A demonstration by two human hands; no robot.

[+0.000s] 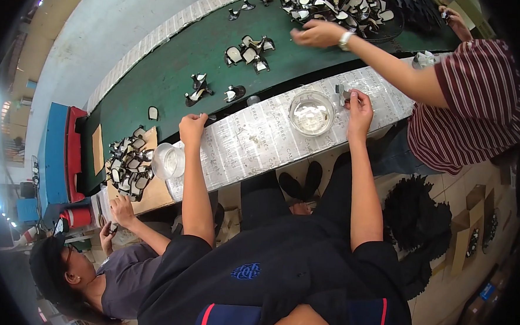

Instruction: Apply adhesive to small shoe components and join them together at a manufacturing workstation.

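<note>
Silver wrap (224, 166) bears lettering (266, 119); right fingers (362, 103) pinch a piece (343, 98), left fingers' (191, 121) hold unclear.

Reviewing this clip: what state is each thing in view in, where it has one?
Right hand: fingers shut on the piece
Piece: held in the right hand
Left hand: fingers drawn together; grip unclear
Large bowl: upright, uncovered
Small bowl: uncovered; contents unclear
Green belt: bearing loose parts; moving or stopped, cannot tell
Left pile: heaped loosely
Far pile: heaped loosely
</note>
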